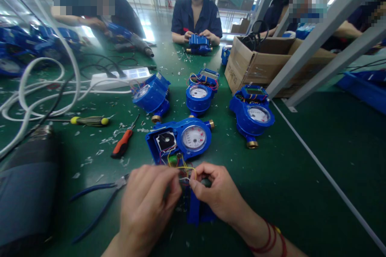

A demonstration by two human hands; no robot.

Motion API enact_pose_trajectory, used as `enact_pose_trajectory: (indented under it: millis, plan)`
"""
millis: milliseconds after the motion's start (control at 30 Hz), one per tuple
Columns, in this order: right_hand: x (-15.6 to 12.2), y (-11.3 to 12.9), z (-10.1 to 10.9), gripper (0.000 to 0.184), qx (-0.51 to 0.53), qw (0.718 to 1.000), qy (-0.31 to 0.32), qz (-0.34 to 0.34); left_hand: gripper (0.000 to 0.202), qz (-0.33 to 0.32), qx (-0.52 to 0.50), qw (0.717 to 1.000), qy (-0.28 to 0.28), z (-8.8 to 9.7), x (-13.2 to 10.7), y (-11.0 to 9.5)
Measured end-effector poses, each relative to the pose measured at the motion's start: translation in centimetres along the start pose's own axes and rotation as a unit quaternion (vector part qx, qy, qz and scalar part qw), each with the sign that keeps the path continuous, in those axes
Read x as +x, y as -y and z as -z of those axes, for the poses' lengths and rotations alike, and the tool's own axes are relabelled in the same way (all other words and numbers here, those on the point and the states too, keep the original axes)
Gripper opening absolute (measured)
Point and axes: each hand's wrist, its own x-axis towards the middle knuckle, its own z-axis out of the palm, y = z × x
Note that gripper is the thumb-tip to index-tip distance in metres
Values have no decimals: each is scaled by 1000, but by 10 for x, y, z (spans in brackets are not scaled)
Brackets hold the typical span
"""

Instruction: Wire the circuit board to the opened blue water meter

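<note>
While I work the thin wires (186,170) that run out of the open meter (193,138) directly in front of me, I record that my left hand (147,204) and my right hand (218,196) are both closed in a fine pinch on those strands. Thumb is set against forefinger, just above a loose blue cover (196,213) that lies under my hands on the green mat (301,176). Judgement on method: the pinch should sit close to the strand ends, with each colour held apart from its neighbour. Slack should be left toward the open meter so that nothing tugs at its exposed compartment. The meeting point of the strands is hidden between my fingers, so I cannot tell its condition. Count of items: four meters stand near me, namely the open meter plus a left meter (152,96), a middle meter (199,95) and a right meter (252,113) in a row behind it. A fifth meter (199,44) sits in a co-worker's hands across the table. Hand tools number three: one screwdriver (90,121), one orange-handled tool (122,144) and one pair of pliers (96,200), all to my left. One power strip (120,78) and one cardboard box (256,64) complete the tally.
</note>
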Motion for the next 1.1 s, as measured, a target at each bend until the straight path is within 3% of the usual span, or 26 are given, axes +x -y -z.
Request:
enact_pose_trajectory:
  millis: [100, 167, 267, 333, 400, 533, 633, 833, 967, 1100]
  plan:
    - [0, 0, 1, 4, 7, 1000, -7, -18, 6, 73, 27, 997, -30, 9, 0, 6]
    - [0, -1, 1, 4, 10, 1000, -3, -20, 4, 119, 4, 993, -22, 16, -1, 10]
    - [0, -1, 1, 4, 9, 1000, -1, -21, 13, 114, -107, 985, 68, 27, -1, 17]
    - [0, -1, 0, 7, 8, 1000, 0, -24, 15, 81, -196, 966, 150, 32, -1, 20]
    - [0, -1, 0, 10, 9, 1000, 4, -26, 10, 63, -240, 948, 198, 31, 0, 22]
    - [0, -3, 1, 13, 16, 1000, 18, -20, 29, 29, -185, 967, 172, 17, 1, 20]
    - [0, -5, 1, 14, 33, 999, 21, -19, 22, 15, -155, 976, 150, 8, 2, 18]
    - [-3, -2, 1, 12, -8, 1000, 18, 5, 9, 126, -245, 942, 188, 12, 5, 10]
    - [-4, 3, 0, 9, -85, 995, -1, 54, 10, 127, -241, 945, 181, 9, 4, 6]
    - [-4, 1, 0, 12, -82, 995, -17, 61, 9, 126, -226, 948, 187, 7, 3, 10]
